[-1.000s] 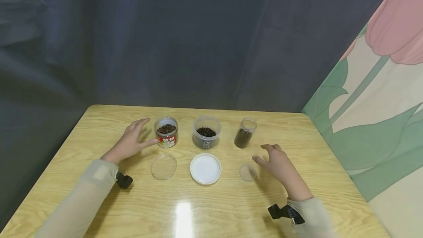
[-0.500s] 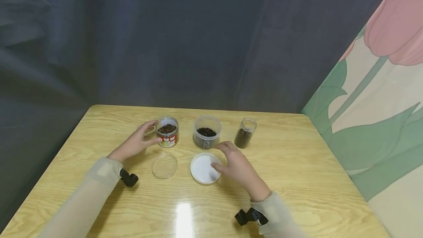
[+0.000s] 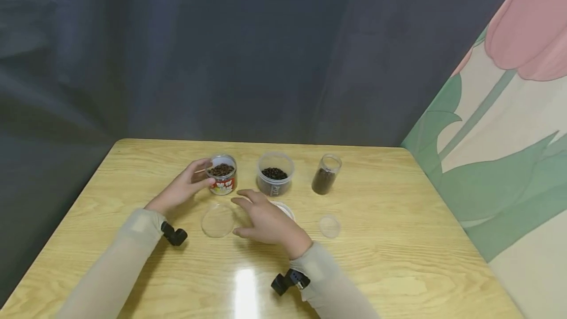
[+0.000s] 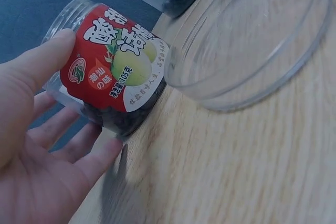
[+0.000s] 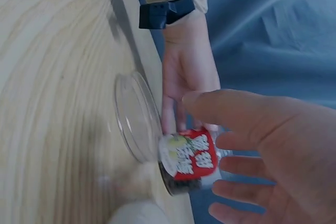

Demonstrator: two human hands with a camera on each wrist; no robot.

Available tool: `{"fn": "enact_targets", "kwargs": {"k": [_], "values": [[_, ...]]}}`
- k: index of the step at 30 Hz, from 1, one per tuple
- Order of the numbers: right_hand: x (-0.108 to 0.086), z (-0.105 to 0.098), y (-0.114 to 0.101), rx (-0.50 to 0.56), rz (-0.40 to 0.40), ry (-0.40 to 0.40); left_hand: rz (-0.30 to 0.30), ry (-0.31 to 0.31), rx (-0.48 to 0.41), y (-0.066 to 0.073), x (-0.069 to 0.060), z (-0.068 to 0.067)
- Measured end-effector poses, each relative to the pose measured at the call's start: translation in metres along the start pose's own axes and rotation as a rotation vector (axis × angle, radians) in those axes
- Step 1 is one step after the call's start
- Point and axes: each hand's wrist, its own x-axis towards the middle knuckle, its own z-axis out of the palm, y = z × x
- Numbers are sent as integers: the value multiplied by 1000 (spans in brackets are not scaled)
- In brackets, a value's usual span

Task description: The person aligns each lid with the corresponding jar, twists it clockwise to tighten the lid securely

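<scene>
The light wood-grain surface is viewed from the head, forward and downward, from farthest off. From each wrist, tilted close views are taken past the left hand and right hand; the red-labelled clear cylindrical jar is shared by all three.

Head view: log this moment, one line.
left hand: holds red-labelled jar | right hand: holds nothing, near large clear lid | red-labelled jar: uncovered | white lid: partly hidden by right hand

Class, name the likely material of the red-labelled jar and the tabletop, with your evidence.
Red-labelled jar: clear, shiny plastic or perhaps glass; dark contents show through. Tabletop: wood or wood-look laminate, fairly glossy; grain and a bright reflection show.
</scene>
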Motion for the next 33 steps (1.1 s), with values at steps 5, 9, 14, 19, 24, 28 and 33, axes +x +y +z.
{"fn": "enact_targets", "kwargs": {"k": [5,9,14,19,24,28,33], "values": [[11,6,-6,-113,-32,-28,-4,-16,-73,-2,5,4],[18,12,-13,-184,-56,-67,-3,-25,-101,-1,6,5],[26,25,-21,-208,-89,-124,-17,-27,-104,-3,3,4],[30,36,-27,-231,-117,-144,-15,-34,-106,-5,0,2],[33,41,-31,-239,-120,-150,-21,-38,-118,-5,-2,2],[36,43,-36,-274,-111,-157,-36,-44,-138,-6,-2,1],[38,48,-41,-318,-101,-159,-54,-68,-168,-7,-3,2]]}}
